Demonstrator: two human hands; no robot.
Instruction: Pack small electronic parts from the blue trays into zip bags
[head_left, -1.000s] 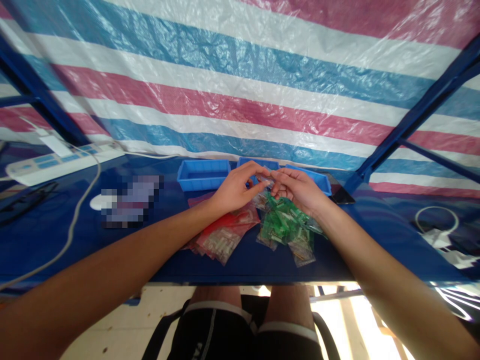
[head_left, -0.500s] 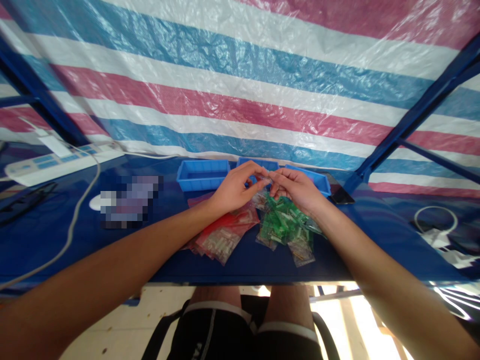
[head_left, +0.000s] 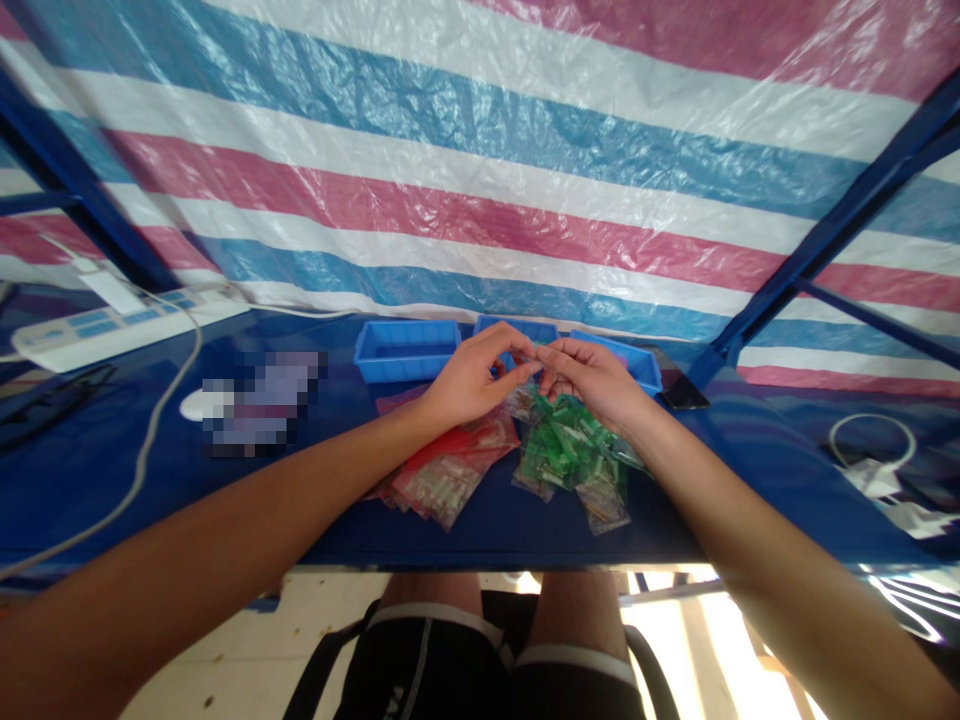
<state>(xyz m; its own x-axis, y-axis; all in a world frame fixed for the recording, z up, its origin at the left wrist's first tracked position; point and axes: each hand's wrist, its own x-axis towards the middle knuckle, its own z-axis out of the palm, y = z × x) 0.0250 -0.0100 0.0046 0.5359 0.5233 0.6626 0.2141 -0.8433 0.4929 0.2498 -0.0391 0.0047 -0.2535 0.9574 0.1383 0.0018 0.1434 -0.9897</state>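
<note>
My left hand (head_left: pixel 474 378) and my right hand (head_left: pixel 592 380) meet above the blue table, fingertips pinching a small translucent item (head_left: pixel 537 361) that is mostly hidden by my fingers. I cannot tell exactly what it is. Below my right hand lies a pile of green-tinted plastic bags (head_left: pixel 570 452) holding small parts. Under my left wrist lies a pile of red-tinted bags (head_left: pixel 442 478). Behind my hands stand a blue plastic bin (head_left: pixel 405 350), a second blue bin (head_left: pixel 521 331), and a third (head_left: pixel 637 364).
On the blue table (head_left: pixel 150 500) are a white power strip (head_left: pixel 112 332), a white computer mouse (head_left: pixel 196 404), a blurred object (head_left: pixel 262 405) and a dark phone (head_left: pixel 682 392). A striped tarp (head_left: pixel 480 200) hangs behind, on blue frame bars (head_left: pixel 825 240).
My fingertips sit slightly closer together around the small item, and less of it shows. The bags, bins and other table items have not visibly moved.
</note>
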